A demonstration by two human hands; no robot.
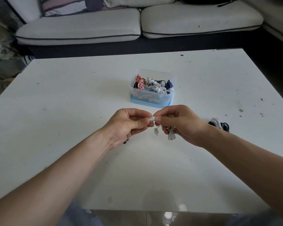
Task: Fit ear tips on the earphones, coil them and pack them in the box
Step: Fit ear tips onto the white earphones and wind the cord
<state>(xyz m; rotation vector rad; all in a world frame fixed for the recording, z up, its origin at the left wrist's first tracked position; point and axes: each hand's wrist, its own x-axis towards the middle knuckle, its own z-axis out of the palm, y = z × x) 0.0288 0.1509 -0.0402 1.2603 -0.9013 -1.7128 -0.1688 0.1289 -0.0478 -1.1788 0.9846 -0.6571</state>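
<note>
Both forearms reach in from the near edge of the white counter, and the hands meet above its middle. The left hand has its grip closed, thumb and fingertips pinching a small white ear tip. The right hand is closed too: its fingertips pinch one bud of the white earphones up against the tip, while its lower fingers bunch the loose cable. The other bud dangles free just below the pinch. I cannot tell whether the tip is fully seated on the bud.

A small black piece peeks out on the counter from under the left hand. It is too hidden to name.

To the right lies a small pile of black and white earphones, not yet packed. Farther back stands a clear box on a blue lid, already heaped with coiled sets. A pale sofa sits beyond the counter.

The fit looks like the risky part. The tip is soft and tiny, so an off-centre push could fold its rim or shoot it out of the pinch onto the white counter, where it would be hard to spot. The hanging bud and slack cable could also snag or tangle when coiling begins. The box is nearly full, so a loose coil may spring back out.
</note>
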